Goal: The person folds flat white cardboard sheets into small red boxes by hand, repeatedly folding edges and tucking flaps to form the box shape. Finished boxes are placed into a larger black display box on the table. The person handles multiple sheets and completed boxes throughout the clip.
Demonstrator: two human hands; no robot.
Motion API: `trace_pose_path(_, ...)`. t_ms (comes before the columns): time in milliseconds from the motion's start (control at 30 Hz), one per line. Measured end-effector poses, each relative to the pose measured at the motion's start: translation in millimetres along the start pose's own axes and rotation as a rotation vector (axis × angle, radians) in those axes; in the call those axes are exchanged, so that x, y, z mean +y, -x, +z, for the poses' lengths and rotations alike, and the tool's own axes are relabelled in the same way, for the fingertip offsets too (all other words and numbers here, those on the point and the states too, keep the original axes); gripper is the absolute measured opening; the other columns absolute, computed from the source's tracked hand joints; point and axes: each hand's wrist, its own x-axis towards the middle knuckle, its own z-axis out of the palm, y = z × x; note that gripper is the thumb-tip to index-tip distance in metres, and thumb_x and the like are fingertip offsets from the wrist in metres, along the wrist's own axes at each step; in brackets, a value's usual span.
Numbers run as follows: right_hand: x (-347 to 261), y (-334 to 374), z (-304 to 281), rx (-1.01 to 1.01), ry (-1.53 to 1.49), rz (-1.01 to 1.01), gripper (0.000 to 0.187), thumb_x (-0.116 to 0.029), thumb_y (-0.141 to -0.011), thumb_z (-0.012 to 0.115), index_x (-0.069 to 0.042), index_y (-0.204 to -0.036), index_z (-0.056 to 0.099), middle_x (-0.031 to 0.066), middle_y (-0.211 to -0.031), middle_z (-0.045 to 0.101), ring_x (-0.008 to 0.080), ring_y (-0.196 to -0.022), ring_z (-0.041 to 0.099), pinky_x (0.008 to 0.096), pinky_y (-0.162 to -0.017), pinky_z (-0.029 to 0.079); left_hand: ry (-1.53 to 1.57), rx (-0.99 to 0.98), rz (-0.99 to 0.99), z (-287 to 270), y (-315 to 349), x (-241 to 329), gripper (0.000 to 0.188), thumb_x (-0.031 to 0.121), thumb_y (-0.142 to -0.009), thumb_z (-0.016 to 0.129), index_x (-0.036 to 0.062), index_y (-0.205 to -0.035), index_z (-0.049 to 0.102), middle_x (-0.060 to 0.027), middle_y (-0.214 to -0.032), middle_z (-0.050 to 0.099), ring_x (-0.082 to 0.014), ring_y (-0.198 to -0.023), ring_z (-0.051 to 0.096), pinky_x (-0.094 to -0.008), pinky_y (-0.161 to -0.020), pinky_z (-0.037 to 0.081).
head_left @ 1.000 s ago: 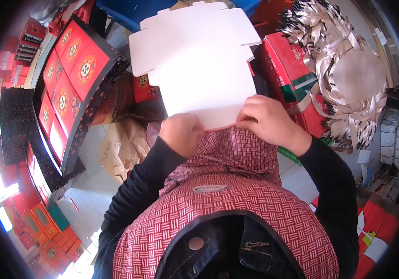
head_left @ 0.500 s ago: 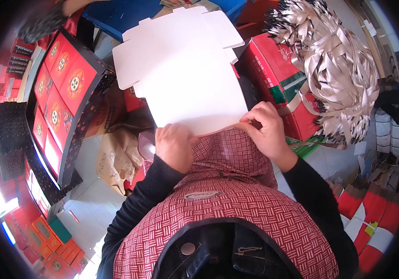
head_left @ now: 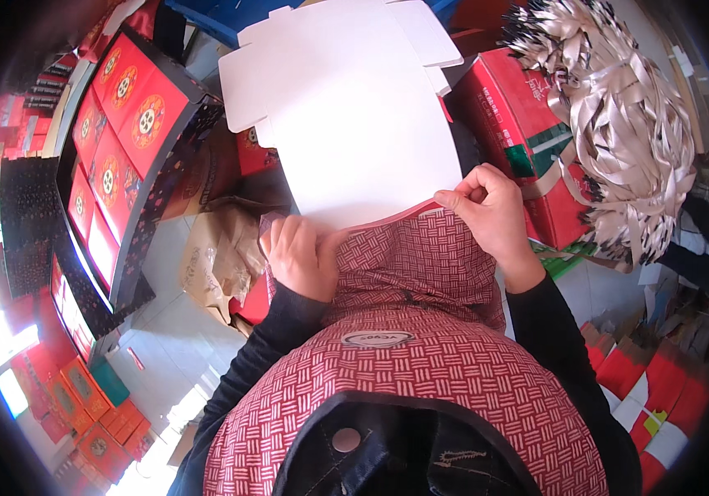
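Note:
A flat, unfolded white cardboard box blank [head_left: 363, 116] with cut flaps lies in front of me, its near edge above my lap. A thin red strip shows along that edge. My right hand [head_left: 491, 211] pinches the near right corner between thumb and fingers. At the near left corner, my left hand [head_left: 303, 258] is closed with curled fingers, its thumb against the edge; the fingertips are hidden. Beneath the near edge is my red patterned apron [head_left: 412, 256].
On the left stands a black tray [head_left: 127, 256] of red decorated boxes [head_left: 148, 120]. A crumpled brown paper bag [head_left: 218, 256] lies beside it. To the right are a red carton [head_left: 499, 107] and a large bundle of beige ribbons [head_left: 627, 124]. Red packaging [head_left: 652, 388] stands at lower right.
The scene has shifted slightly right in view. My left hand has slid left along the blank's near edge; my right hand keeps its pinch. Another person's arm at upper left has mostly gone.

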Motion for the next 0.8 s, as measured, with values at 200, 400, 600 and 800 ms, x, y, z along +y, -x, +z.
trace_pose_path(200, -18.2, 0.7, 0.5, 0.031, 0.339, -0.25, 0.027, -0.018, -0.072, 0.078, -0.005, -0.073, 0.055, 0.0063, -0.078, 0.053, 0.0222, -0.073, 0.054, 0.035, -0.062, 0.042, 0.035, -0.163, -0.13, -1.8, -15.1, -2.9, 0.021, 0.017, -0.07, 0.073, 0.0052, -0.064, 0.058, -0.0077, -0.069, 0.057, -0.0281, -0.075, 0.054, -0.0393, -0.071, 0.038)
trace_pose_path(400, -56.2, 0.1, 61.4, -0.091, 0.496, -0.833, 0.021, -0.018, -0.081, 0.066, -0.009, -0.072, 0.05, 0.0064, -0.072, 0.049, 0.0207, -0.071, 0.053, 0.033, -0.061, 0.042, 0.121, -0.15, -0.057, -1.3, -23.8, -9.6, 0.016, 0.011, -0.066, 0.073, 0.0043, -0.063, 0.058, -0.0104, -0.067, 0.058, -0.0314, -0.07, 0.055, -0.0426, -0.064, 0.041)
trace_pose_path(600, -44.7, -16.9, 89.1, -0.122, 0.566, -0.881, 0.027, -0.025, -0.089, 0.057, -0.008, -0.068, 0.051, 0.0051, -0.056, 0.057, 0.0202, -0.051, 0.06, 0.0318, -0.049, 0.048, 0.265, -0.237, -0.174, -6.9, -24.0, -18.1, 0.029, 0.017, -0.061, 0.081, 0.0024, -0.066, 0.057, -0.0105, -0.063, 0.057, -0.0282, -0.058, 0.053, -0.0379, -0.055, 0.043)
trace_pose_path(800, -43.6, -16.7, 84.9, -0.13, 0.536, -0.885, 0.028, -0.023, -0.088, 0.061, -0.009, -0.068, 0.049, 0.0054, -0.056, 0.054, 0.0213, -0.051, 0.058, 0.0323, -0.049, 0.046, 0.162, -0.176, -0.354, 2.2, -7.8, -37.9, 0.071, 0.049, -0.052, 0.091, 0.003, -0.077, 0.043, -0.0071, -0.064, 0.048, -0.0196, -0.057, 0.045, -0.0326, -0.054, 0.042)
